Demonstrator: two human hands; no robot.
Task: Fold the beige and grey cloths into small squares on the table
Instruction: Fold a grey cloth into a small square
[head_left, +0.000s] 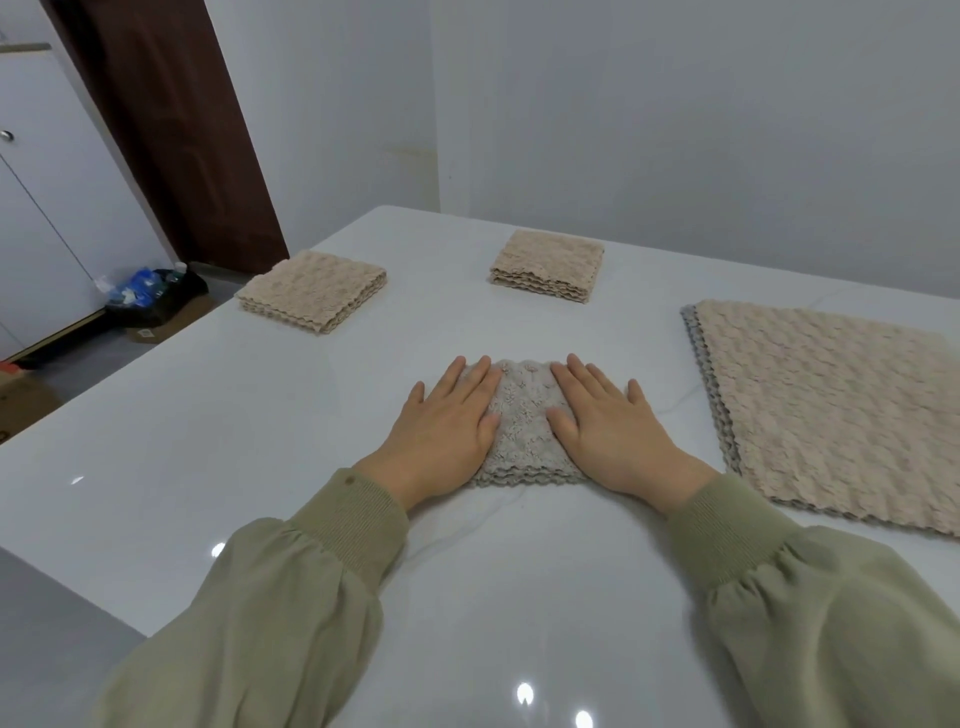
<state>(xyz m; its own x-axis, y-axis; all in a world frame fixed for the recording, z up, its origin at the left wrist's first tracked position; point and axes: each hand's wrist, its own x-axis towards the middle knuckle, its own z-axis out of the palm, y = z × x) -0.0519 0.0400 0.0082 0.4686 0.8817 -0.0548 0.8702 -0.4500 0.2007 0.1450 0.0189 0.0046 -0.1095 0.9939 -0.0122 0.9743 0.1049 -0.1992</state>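
- glossy white table (208, 441) fills the lower view, with small light glints on its near part, and pale walls stand behind it.
- nearest the camera, two olive-green sleeves (291, 587) with ribbed cuffs reach forward over the table.
- left hand (447, 421) lies flat, fingers straight and together, pressing on the left side of the folded grey cloth (522, 423); it grips nothing.
- right hand (605, 421) lies flat the same way on the cloth's right side, fingers straight, pressing down without curling round it.
- folded grey cloth sits as a small layered square at the table's middle, between and under both hands, its stacked scalloped edges showing at the near side.
- to the right, well apart from the hands, an unfolded beige cloth (831, 405) lies spread flat on top of a grey one whose edge (693, 338) shows along its left side.
- farther back, a folded beige square (314, 288) rests near the table's left edge.
- another folded beige square (548, 265) rests near the far edge.
- beyond the table on the left, a dark brown door (171, 130), white cabinets (47, 182) and a cardboard box (156, 301) of clutter on the floor.
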